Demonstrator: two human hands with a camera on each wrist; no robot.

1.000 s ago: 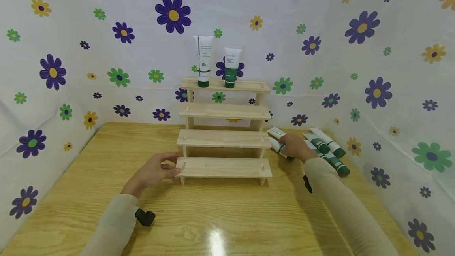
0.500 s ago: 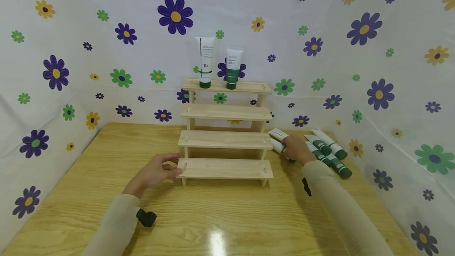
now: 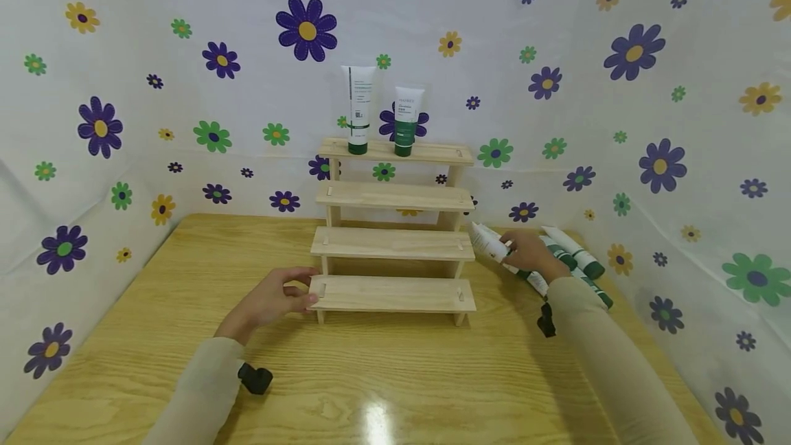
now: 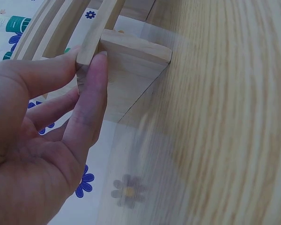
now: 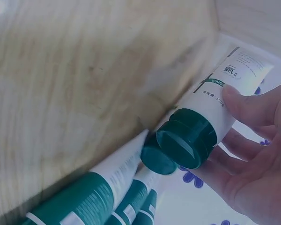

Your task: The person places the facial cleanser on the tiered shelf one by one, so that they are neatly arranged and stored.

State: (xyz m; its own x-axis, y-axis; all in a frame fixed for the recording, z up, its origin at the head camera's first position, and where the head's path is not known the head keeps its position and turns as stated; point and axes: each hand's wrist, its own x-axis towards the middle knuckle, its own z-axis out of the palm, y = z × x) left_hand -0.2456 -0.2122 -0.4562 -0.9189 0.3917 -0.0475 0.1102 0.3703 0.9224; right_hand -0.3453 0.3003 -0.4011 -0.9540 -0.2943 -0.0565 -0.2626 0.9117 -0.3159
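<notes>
Right wrist view: I have the right hand [image 5: 260, 171] clamped on a white tube [image 5: 208, 101], thumb on the printed face, clear of the green cap [image 5: 185, 140], presumably for a firm grip on the soft body. Another cap [image 5: 154, 159] shows just beside it; more tubes [image 5: 79, 201] lie near. From the head camera, the white tube is tilted right of the wooden rack [image 3: 392, 244]. My left hand [image 4: 47, 154] pinches the lowest shelf [image 3: 389, 292], I'd judge to steady it. Up top, a tall tube [image 3: 361, 101] and a shorter tube [image 3: 407, 115] stand on their caps, likely the flattest base.
</notes>
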